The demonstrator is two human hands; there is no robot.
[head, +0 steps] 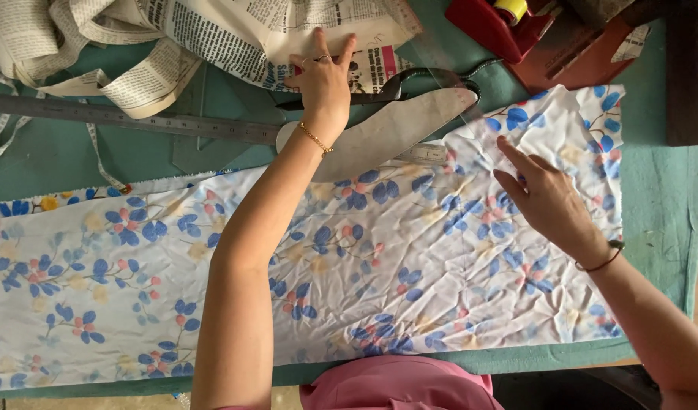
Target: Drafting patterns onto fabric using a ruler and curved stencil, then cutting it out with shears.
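The floral cloth (303,281) lies spread along the bench's (660,205) near edge, uncut. Left hand (324,76) presses flat on newspaper (235,34) by the scissors (398,85); right hand (543,197), open, smooths cloth.

No packages, labels, signs or screens show on the green table (660,205)

A sewing or tailoring workroom: a green work table (660,197) spread with crumpled white floral cloth (410,258), a long metal ruler (136,118), black scissors (398,87), a curved grey paper pattern piece (387,133), newspaper cuttings (212,30) and a red tape dispenser (493,23).
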